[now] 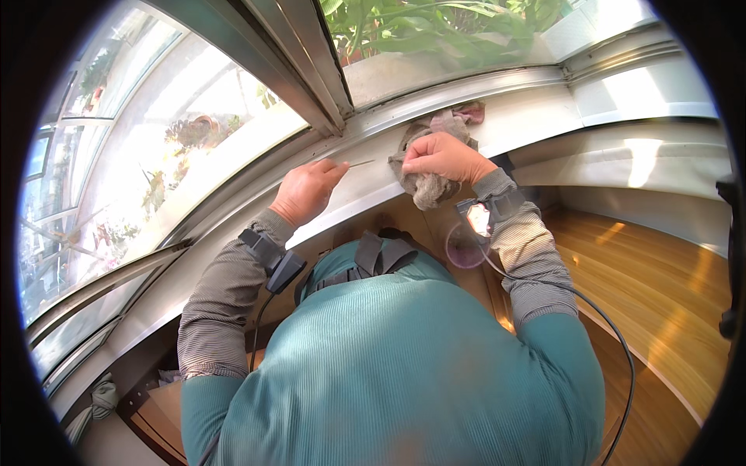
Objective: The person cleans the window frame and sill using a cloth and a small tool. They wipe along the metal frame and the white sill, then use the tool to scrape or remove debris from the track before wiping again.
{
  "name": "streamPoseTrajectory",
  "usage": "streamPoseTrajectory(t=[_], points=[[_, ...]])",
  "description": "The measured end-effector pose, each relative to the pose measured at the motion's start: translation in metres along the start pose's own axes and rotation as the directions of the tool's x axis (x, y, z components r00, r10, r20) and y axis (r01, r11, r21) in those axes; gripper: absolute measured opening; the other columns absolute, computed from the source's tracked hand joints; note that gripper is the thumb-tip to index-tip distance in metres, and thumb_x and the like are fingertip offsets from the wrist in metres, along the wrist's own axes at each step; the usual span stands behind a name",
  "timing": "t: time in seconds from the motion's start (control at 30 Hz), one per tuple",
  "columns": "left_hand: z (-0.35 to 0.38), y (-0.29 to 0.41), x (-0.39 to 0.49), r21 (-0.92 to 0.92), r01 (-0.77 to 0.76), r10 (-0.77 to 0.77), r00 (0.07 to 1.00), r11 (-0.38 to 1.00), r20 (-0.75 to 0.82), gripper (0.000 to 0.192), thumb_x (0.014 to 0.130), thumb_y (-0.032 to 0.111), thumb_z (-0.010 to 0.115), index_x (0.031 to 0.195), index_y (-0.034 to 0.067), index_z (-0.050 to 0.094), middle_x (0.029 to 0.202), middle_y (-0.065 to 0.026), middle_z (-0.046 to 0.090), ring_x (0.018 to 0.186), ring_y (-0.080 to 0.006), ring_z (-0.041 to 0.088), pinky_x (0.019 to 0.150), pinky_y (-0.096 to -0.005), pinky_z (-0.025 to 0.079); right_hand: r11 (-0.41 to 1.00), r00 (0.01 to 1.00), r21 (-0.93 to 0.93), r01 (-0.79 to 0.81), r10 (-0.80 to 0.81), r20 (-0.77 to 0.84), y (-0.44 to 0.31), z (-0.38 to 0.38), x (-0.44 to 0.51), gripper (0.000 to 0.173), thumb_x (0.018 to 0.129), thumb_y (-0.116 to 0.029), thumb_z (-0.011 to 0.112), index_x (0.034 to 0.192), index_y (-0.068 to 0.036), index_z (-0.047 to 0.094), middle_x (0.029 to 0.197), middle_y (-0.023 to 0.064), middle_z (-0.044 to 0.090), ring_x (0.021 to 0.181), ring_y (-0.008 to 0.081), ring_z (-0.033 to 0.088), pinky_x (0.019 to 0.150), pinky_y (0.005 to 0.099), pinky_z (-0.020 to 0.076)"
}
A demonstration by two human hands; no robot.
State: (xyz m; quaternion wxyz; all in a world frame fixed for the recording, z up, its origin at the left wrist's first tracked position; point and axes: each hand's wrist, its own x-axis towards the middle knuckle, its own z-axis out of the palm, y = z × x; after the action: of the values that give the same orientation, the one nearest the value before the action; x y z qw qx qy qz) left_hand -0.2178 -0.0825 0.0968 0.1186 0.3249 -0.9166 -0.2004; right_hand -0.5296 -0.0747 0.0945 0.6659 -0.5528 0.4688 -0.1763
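Observation:
My left hand [307,189] is over the white window sill [367,175], its fingers closed on a thin stick-like tool [362,163] that points right along the window track. A crumpled grey-brown cloth [434,189], with a pinkish end, lies over the edge of the sill. My right hand [446,157] is above that cloth, thumb and fingertips together; whether it pinches something small or part of the cloth cannot be told. Each wrist wears a strapped black device with a cable.
Sliding window frames [291,64] rise in front, with green plants [431,35] behind the glass. Below the sill stands a round purplish translucent container [464,247]. A wooden surface [647,279] extends at right. A knotted cloth [104,396] hangs at lower left.

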Motion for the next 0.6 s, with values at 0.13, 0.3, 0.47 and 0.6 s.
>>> streamPoseTrajectory(t=[0.13,0.3,0.47,0.6], points=[[-0.001,0.017,0.0,-0.001,0.197,-0.195,0.969,0.98,-0.153,0.042,0.085,0.0,0.055,0.125,0.007,0.064,0.103,-0.0159,0.065,0.09,-0.0361,0.065,0.077,-0.0433,0.054,0.918,0.976,-0.395,-0.022,-0.066,-0.208,-0.006,0.003,0.007,0.019,0.085,-0.02,0.076,0.091,-0.003,0.071,0.073,0.0025,0.063,0.069,0.011,0.057,0.065,0.0257,0.0469],[0.017,0.029,0.051,0.108,0.357,-0.337,0.926,0.928,-0.168,0.038,0.086,0.001,0.052,0.123,0.002,0.061,0.099,-0.0184,0.06,0.095,-0.0371,0.063,0.078,-0.0456,0.053,0.927,0.866,-0.372,-0.055,-0.141,-0.479,-0.003,0.02,0.047,0.041,0.084,-0.024,0.073,0.119,-0.003,0.069,0.096,0.0168,0.073,0.088,0.0313,0.069,0.083,0.0373,0.0541],[0.028,0.025,0.077,0.255,0.384,-0.373,0.923,0.887,-0.092,0.017,0.086,0.003,0.054,0.101,-0.001,0.061,0.096,-0.0173,0.061,0.087,-0.0352,0.067,0.073,-0.0444,0.056,0.796,0.874,-0.587,-0.148,-0.173,-0.454,0.001,0.023,0.072,0.053,0.088,-0.025,0.066,0.136,-0.004,0.057,0.123,0.023,0.065,0.117,0.0384,0.06,0.099,0.0424,0.0487],[0.034,0.019,0.079,0.338,0.368,-0.362,0.928,0.866,-0.081,0.014,0.086,0.004,0.055,0.099,0.0,0.061,0.095,-0.0161,0.061,0.085,-0.0325,0.068,0.071,-0.0424,0.057,0.791,0.892,-0.589,-0.167,-0.134,-0.432,0.005,0.021,0.076,0.056,0.089,-0.025,0.065,0.138,-0.001,0.054,0.124,0.0253,0.063,0.119,0.0396,0.059,0.1,0.0426,0.0478]])
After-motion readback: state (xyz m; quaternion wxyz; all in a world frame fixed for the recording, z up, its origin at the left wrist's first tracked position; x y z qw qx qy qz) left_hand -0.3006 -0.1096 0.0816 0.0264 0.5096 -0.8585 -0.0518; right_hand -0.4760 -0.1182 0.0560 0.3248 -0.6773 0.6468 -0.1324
